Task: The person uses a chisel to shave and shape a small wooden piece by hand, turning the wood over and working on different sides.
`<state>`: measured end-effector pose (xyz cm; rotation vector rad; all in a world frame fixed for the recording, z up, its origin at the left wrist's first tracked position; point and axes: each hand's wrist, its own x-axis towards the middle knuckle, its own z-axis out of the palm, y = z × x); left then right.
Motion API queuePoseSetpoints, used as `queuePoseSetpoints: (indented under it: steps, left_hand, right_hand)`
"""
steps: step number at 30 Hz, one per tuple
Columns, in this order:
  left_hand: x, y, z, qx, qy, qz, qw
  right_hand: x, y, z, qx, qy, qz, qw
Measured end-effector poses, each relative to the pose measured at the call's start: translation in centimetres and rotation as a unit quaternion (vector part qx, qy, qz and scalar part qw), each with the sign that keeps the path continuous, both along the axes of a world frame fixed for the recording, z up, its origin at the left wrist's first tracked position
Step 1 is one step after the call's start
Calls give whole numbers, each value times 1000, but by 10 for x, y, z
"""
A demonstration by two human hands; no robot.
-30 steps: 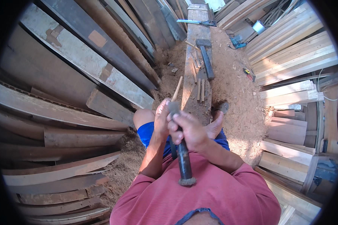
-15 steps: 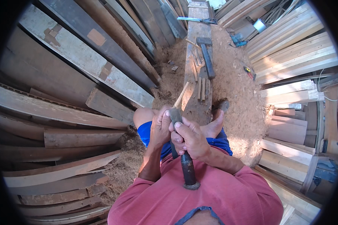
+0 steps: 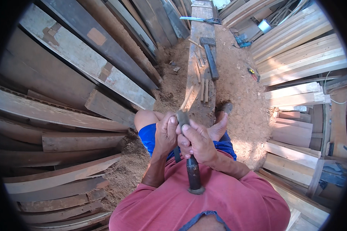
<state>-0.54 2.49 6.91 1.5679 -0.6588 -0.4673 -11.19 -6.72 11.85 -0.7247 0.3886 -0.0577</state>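
Note:
A chisel (image 3: 194, 175) with a dark round handle stands with its butt end against the chest of my pink shirt. My right hand (image 3: 198, 142) wraps around it, thumb laid along the flat grey blade (image 3: 182, 118). Close against the blade's other side, my left hand (image 3: 166, 131) is closed, fingers curled. A thin pale wooden stick (image 3: 187, 99) sticks out forward past the blade's end. The stick's near end is hidden behind the blade and fingers, where my left hand appears to hold it.
Ahead lies a long plank bench (image 3: 201, 32) with a dark hammer (image 3: 210, 57), several thin sticks (image 3: 204, 90) and a saw (image 3: 198, 19). Boards (image 3: 77, 57) lean on the left; stacked lumber (image 3: 300, 57) lines the right. Sawdust (image 3: 243, 96) covers the ground.
The blade and both hands have shifted slightly to the right, and the blade's end is tilted differently. The stick has swung a little with them. My grip looks the same.

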Motion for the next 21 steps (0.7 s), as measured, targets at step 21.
queuePoseSetpoints:
  steps: [21]
  left_hand:
    - [33,-12,-23,-34,239,-33,970]
  right_hand:
    - [23,4,-13,77,25,32,996]
